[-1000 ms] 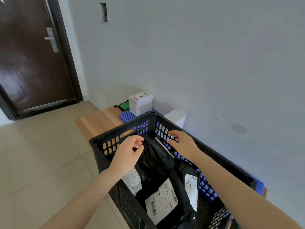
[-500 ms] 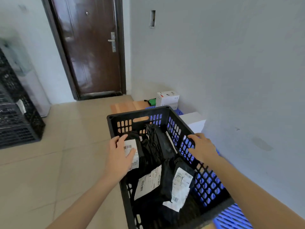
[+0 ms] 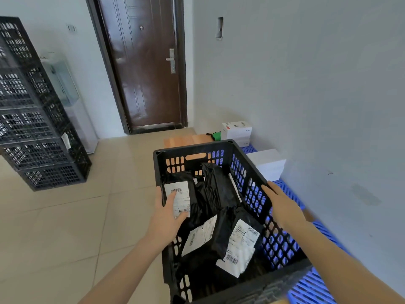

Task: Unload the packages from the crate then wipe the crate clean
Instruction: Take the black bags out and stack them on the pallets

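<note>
A black slotted plastic crate (image 3: 192, 148) stands in front of me, partly over a blue pallet. Inside lie several black poly-bag packages with white shipping labels: one upright at the back (image 3: 219, 187), one at the front right (image 3: 241, 238), one at the front left (image 3: 197, 235). My left hand (image 3: 166, 213) grips the crate's left wall, thumb outside and fingers inside over the label of another package (image 3: 182, 194). My right hand (image 3: 280, 205) grips the top of the right wall.
A stack of black crates (image 3: 39, 128) stands at the left beside a water dispenser (image 3: 65, 91). A dark door (image 3: 144, 62) is ahead. White boxes (image 3: 236, 130) (image 3: 267, 163) sit on the blue pallet (image 3: 311, 286) along the wall, past a wooden board (image 3: 184, 140).
Both hands have drawn back from the crate's far end to its side walls. The view has swung left and pulled back, bringing the door and the stacked crates into sight.
</note>
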`<action>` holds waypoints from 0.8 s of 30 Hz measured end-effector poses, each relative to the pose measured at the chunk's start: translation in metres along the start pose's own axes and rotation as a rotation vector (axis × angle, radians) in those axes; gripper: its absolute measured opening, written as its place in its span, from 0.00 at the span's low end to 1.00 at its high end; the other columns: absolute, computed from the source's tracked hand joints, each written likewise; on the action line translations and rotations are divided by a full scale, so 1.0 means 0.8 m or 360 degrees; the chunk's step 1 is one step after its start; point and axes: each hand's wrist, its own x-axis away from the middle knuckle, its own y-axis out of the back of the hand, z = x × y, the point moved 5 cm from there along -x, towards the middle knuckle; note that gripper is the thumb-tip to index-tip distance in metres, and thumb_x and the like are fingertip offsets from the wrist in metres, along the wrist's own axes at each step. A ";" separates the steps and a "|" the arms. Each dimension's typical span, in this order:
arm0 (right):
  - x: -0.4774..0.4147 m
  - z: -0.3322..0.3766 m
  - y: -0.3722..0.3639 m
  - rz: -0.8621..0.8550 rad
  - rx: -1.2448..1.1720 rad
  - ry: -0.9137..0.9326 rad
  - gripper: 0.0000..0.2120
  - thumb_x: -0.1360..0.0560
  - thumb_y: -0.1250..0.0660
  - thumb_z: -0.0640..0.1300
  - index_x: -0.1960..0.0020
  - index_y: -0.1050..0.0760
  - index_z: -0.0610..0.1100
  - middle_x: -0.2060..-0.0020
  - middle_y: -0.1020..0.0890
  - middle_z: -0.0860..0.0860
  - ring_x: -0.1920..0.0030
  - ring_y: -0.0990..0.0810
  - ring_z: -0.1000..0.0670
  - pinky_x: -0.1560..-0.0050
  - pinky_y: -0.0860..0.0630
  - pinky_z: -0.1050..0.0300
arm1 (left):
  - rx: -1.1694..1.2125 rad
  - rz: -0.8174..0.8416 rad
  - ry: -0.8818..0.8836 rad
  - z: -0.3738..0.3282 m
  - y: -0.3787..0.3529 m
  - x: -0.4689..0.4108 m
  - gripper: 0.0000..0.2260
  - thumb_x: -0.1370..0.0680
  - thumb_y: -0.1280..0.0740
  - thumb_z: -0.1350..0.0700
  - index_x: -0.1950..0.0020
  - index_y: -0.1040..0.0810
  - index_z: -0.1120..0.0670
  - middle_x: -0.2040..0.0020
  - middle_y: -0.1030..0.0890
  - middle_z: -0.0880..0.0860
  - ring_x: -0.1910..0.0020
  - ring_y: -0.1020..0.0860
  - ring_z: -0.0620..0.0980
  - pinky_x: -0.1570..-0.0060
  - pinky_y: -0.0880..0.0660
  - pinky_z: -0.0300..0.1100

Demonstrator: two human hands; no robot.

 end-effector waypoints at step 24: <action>-0.172 0.052 0.001 -0.0124 -0.0165 0.0084 0.35 0.26 0.41 0.29 0.23 0.45 0.48 0.23 0.51 0.57 0.37 0.26 0.42 0.42 0.25 0.48 | -0.0154 -0.0114 0.0064 0.018 0.031 -0.177 0.30 0.22 0.32 0.48 0.23 0.40 0.52 0.20 0.60 0.49 0.28 0.33 0.54 0.35 0.31 0.46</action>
